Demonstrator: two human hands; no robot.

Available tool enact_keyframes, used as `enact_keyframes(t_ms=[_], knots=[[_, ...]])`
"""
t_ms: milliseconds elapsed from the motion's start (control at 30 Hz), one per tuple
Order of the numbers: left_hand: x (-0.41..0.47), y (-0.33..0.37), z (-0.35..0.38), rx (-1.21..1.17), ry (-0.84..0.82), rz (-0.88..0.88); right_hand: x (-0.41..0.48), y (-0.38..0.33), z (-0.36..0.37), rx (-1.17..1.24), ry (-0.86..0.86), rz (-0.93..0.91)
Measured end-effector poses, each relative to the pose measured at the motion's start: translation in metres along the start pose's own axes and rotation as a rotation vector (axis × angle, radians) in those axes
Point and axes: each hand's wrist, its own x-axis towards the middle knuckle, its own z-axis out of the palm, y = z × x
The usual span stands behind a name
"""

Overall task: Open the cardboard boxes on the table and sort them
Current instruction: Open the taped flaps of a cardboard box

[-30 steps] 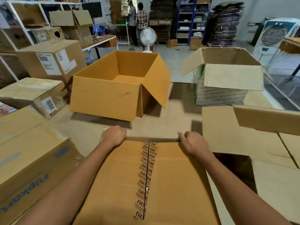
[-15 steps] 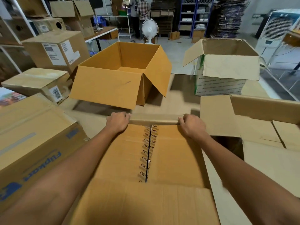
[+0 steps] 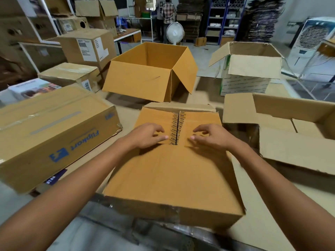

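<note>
Left hand [image 3: 146, 135] and right hand [image 3: 210, 135] have moved from the far edge to the slit seam [image 3: 176, 124] of the box [image 3: 172, 174], frame centre. Fingers [image 3: 159, 130] lie half-curled on closed flaps [image 3: 155, 116]; grasp cannot be told. Three open boxes [image 3: 137, 80] stand upper and right; sealed boxes [image 3: 45, 127] remain left.

Tight squeeze: Flipkart box [image 3: 54, 127] crowds the left, flattened open box [image 3: 299, 147] the right; only narrow table [image 3: 129, 112] strips between.
</note>
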Motion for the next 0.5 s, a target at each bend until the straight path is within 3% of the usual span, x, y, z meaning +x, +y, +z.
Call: enact_keyframes(t_ms=[167, 333, 500], knots=[[-0.031, 0.026, 0.004, 0.112, -0.163, -0.028, -0.034, -0.035, 0.011, -0.307, -0.234, 0.119], [-0.047, 0.047, -0.016, 0.115, 0.086, -0.016, -0.06, -0.05, 0.001, -0.336, 0.03, 0.162], [-0.077, 0.065, -0.044, 0.139, 0.301, 0.028, -0.101, -0.075, -0.018, -0.368, 0.226, 0.082]])
